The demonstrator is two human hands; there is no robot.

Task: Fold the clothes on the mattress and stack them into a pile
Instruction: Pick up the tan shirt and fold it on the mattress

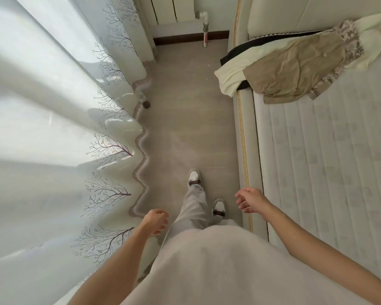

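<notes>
Clothes: a loose, unfolded heap (pixel 295 67) lies at the far end of the mattress (pixel 328 172), by the headboard. On top is a tan garment (pixel 282 75) with camouflage-patterned trim; under it a cream garment (pixel 231 78) and something black (pixel 233 51). The cream piece droops over the bed's near side rail.

Lie of the heap: its long axis runs slantwise across the mattress, from the rail edge up toward the headboard corner.

Mattress: white, quilted, seen bare from the heap back toward the person.

Right hand: (pixel 250 200) hovers beside the bed rail, well short of the heap, fingers loosely curled, holding nothing.

Left hand: (pixel 156 221) hangs on the side away from the bed, toward the curtain, fingers loosely curled, holding nothing.

Key relation: the heap lies ahead of both hands and to the right; the right hand is on the bed side and clearly the nearer.

Step, as a judgement: walking up along the bed toward the heap; no folding begun, no pile yet.

Person: pale top and trousers, pale shoes (pixel 194 177), one foot ahead of the other on the floor (pixel 185 111) beside the bed.

Surroundings: a sheer curtain (pixel 53 128) printed with bare trees on the far side of the aisle from the bed.
</notes>
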